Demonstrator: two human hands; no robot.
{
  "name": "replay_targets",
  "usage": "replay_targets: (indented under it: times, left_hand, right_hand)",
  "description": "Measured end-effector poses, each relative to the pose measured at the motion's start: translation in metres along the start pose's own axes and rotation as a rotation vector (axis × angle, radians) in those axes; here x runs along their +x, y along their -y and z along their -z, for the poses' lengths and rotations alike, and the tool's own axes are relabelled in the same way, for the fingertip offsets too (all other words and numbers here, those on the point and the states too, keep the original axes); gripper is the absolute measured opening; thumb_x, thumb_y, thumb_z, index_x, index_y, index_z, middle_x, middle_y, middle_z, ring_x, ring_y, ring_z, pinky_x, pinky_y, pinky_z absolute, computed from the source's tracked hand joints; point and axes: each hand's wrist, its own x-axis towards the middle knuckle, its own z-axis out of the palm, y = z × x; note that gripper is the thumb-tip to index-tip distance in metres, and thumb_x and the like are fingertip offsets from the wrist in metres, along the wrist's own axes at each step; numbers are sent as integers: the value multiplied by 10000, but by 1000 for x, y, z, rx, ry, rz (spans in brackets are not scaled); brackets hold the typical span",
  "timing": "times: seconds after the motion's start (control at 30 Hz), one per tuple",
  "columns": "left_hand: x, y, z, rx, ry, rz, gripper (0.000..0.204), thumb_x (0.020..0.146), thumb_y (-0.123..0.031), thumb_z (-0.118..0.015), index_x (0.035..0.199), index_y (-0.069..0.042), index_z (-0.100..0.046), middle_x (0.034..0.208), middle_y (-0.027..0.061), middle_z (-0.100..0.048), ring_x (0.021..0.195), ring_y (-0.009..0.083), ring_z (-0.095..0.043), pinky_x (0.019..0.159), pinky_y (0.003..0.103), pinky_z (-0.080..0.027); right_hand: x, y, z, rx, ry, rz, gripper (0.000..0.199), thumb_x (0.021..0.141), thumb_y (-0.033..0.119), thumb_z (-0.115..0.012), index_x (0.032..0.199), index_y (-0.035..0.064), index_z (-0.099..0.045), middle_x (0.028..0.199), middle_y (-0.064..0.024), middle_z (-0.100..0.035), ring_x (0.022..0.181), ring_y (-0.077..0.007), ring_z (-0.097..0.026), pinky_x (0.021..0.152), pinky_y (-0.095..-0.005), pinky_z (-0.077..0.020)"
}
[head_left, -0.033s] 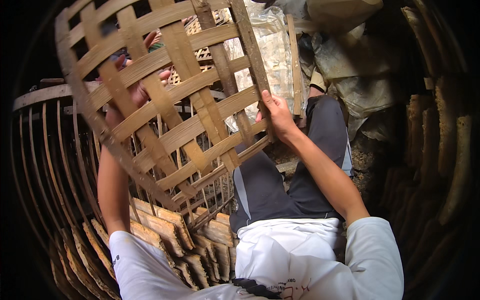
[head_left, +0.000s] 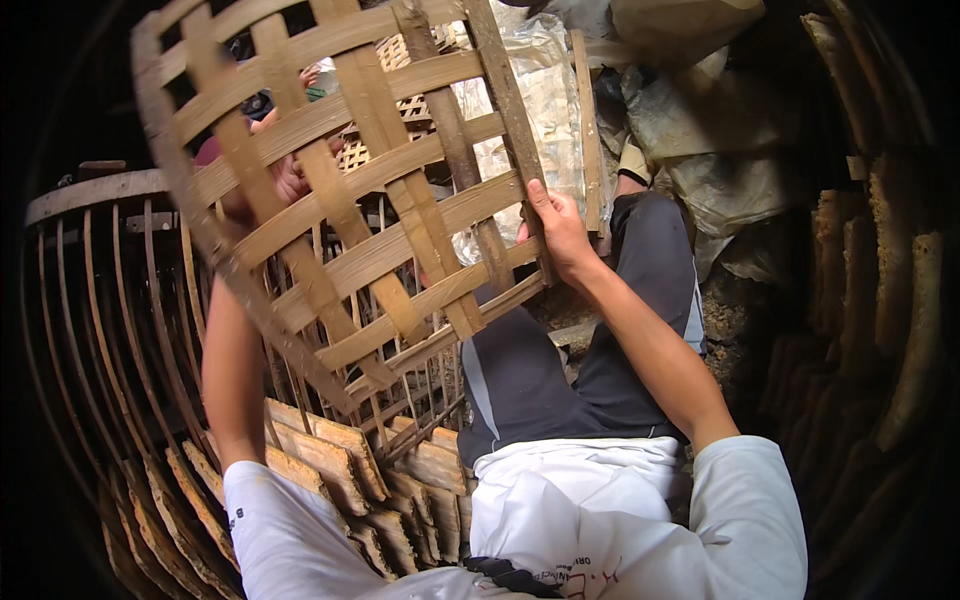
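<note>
A woven bamboo tray (head_left: 400,215) with wide flat slats and a wooden rim is held up at a tilt in front of me. My right hand (head_left: 562,232) grips its right edge, thumb on the near face and fingers behind the rim. Behind the lattice is my left hand (head_left: 291,180), seen only in part through the gaps. Slats cover most of its fingers, so its grip on the tray is hidden. Beneath the tray stands a rack of thin upright sticks (head_left: 120,300).
Rough, pale brown slabs (head_left: 320,452) stand stacked by my left side. More slabs (head_left: 892,260) line the dark right side. Crumpled clear plastic sheeting (head_left: 715,190) lies beyond my knees, beside a wooden strip (head_left: 588,130). Another person's hand (head_left: 310,75) shows through the lattice.
The tray has shifted slightly to the right. My left hand, with fingers spread behind the slats before, has moved lower and shows less. My right hand keeps its hold.
</note>
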Motion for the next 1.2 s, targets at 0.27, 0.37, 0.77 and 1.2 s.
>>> replay_targets:
  times: [0.27, 0.37, 0.77, 1.2]
  left_hand:
    - [-49, 198, 137, 124, -929, 15, 254, 1010, -123, -461, 1170, 53, -550, 1058, 181, -687, 954, 282, -706, 904, 438, -573]
    - [-78, 287, 119, 95, -1188, -87, 218, 1059, -140, -400, 1136, 5, -543, 1128, 200, -688, 1029, 284, -694, 927, 412, -557]
    - [-125, 385, 64, 1291, -1061, 76, 256, 874, -163, -706, 1085, -22, -670, 1187, 175, -690, 1263, 352, -570, 1169, 490, -309]
    - [-114, 379, 74, 1213, -1060, 131, 296, 891, -199, -702, 1133, -53, -611, 961, 89, -755, 976, 254, -691, 1170, 484, -281]
  right_hand:
    - [82, -27, 55, -619, -655, -71, 604, 972, 556, -537, 845, -19, -671, 748, -159, -658, 721, -292, -656, 719, -406, -493]
    - [100, -35, 67, -681, -689, -244, 588, 940, 544, -557, 1016, -16, -722, 1031, -312, -692, 1055, -476, -639, 951, -494, -472]
    - [122, -108, 103, -917, -898, -285, 630, 947, 568, -525, 1090, -13, -721, 1066, -288, -697, 1075, -471, -636, 973, -497, -462]
    - [153, 33, 76, -1275, -555, 76, 642, 831, 317, -670, 1383, 84, -440, 1359, -268, -478, 1255, -421, -499, 1072, -476, -415]
